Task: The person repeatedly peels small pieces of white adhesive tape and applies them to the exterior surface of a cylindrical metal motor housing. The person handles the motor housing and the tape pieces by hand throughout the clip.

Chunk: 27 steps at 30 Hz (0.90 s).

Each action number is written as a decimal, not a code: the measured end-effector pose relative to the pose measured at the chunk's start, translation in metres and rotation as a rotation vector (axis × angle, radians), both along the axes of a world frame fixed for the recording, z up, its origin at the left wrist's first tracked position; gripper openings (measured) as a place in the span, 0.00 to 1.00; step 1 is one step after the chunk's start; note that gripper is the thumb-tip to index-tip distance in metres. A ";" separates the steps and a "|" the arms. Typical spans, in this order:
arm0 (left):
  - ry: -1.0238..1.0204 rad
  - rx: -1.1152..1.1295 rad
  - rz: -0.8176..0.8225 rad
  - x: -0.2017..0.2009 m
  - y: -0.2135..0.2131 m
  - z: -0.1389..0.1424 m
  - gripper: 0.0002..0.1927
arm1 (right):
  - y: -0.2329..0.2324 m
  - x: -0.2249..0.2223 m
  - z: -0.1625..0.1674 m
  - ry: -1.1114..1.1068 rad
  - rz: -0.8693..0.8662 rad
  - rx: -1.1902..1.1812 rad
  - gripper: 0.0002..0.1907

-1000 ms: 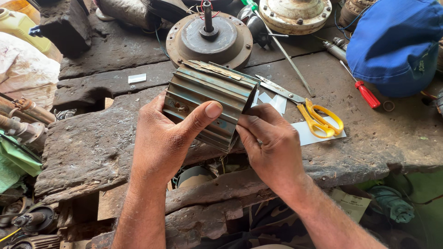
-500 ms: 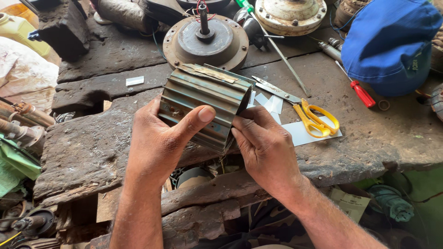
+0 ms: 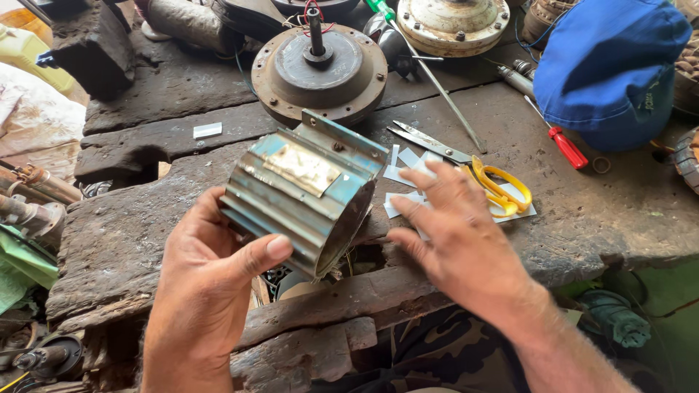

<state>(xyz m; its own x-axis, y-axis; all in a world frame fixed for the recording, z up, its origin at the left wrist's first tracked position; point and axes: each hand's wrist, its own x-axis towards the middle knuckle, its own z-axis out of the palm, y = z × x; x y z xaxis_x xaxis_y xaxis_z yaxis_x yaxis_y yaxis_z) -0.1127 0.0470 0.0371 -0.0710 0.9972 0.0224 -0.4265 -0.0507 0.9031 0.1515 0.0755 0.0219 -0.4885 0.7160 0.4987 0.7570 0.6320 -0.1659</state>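
resting in left hand [image 3: 200, 280]: ribbed, bluish-grey cylindrical motor housing [image 3: 302, 193]

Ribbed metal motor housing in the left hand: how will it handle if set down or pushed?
The ribbed motor housing looks like rigid metal, so probably stiff and fairly heavy. Its round body may roll on its side. The ribs likely help the left hand grip one-handed.

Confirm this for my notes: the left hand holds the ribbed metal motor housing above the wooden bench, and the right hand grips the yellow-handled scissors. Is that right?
Not quite. The head view shows the right hand open, fingers spread above the white paper pieces, not gripping the yellow-handled scissors, which lie on the wooden bench beyond its fingertips. The left hand does hold the ribbed metal motor housing.
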 end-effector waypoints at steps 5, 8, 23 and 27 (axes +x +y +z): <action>0.011 -0.026 0.006 -0.010 -0.002 -0.014 0.35 | -0.014 0.000 0.003 0.028 0.127 -0.048 0.17; 0.058 -0.064 0.010 -0.013 0.001 -0.017 0.36 | -0.022 0.008 0.005 0.061 0.189 -0.081 0.18; 0.178 0.015 -0.103 -0.025 0.009 -0.017 0.42 | -0.046 0.027 -0.002 0.168 0.145 -0.114 0.13; 0.569 -0.012 0.093 -0.024 0.001 -0.010 0.48 | -0.045 0.024 0.000 0.186 0.108 -0.059 0.17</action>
<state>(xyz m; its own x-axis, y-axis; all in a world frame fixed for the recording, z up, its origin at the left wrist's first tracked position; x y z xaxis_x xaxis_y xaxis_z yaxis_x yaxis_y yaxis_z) -0.1369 0.0476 0.0273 -0.1381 0.9878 0.0717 0.1325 -0.0533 0.9897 0.1752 0.0301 0.0217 -0.4671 0.6952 0.5464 0.6383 0.6927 -0.3357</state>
